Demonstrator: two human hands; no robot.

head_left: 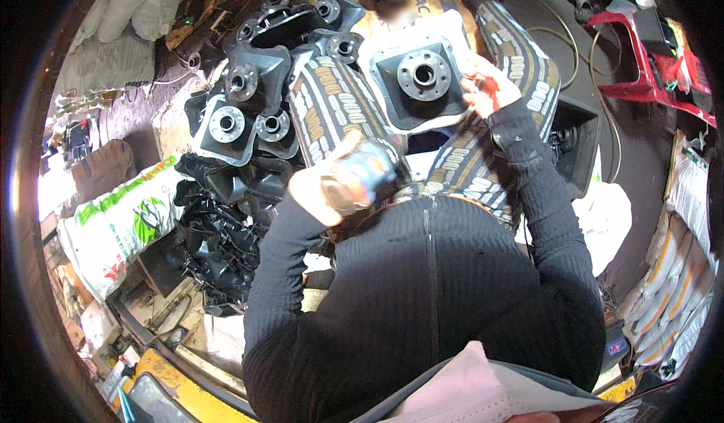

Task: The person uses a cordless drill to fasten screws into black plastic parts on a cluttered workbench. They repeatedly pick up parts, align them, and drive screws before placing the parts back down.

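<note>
Setting: cluttered workshop floor, sacks and cardboard around a seated person's patterned trousers (332,106).
Hub plate: black casting with a round metal flange (424,76), resting on the lap, tilted toward the camera.
Right hand (489,85): fingers curled, pinching the plate's right edge.
Left hand (343,181): closed around a small blurred cylindrical object (369,168), near the plate's lower left.
Pile: matching black castings (241,98) heaped at left.
Far right: red metal frame (648,61).
</note>
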